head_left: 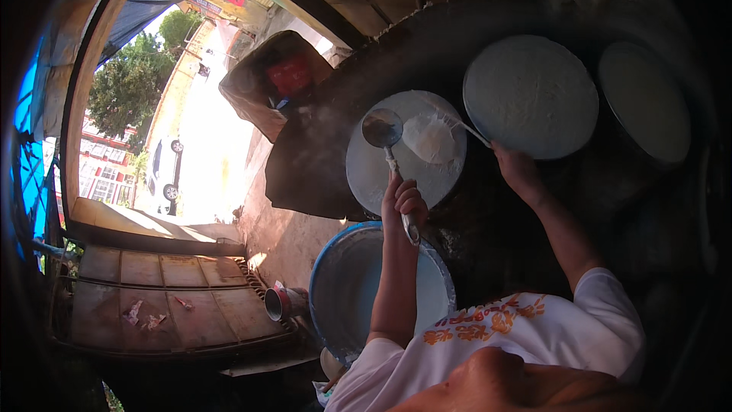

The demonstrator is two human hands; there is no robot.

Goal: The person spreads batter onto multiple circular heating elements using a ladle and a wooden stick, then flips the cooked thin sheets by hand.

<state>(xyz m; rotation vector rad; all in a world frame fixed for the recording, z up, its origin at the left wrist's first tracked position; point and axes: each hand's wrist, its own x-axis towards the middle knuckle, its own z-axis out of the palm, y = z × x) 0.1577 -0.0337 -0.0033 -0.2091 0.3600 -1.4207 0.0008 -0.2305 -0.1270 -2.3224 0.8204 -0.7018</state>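
currently, my left hand (406, 202) grasps a ladle (382, 128), bowl ahead of my fingers over a white-filled round pan (350, 168); my right hand (515, 169) grips a thin pale handle (478, 135).

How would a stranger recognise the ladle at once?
Find the leftmost large round pan of the three. Over it, the left hand holds the ladle; its rounded bowl distinguishes it from the thin stick in the right hand.

Def 3 rd white-topped pots (531, 98), 1 ladle (383, 129), 1 thin stick (477, 135), 1 blue-rimmed tub (329, 282), 1 can (297, 300), 1 L hand (406, 200), 1 R hand (516, 168) n 1 car (158, 171) outside.
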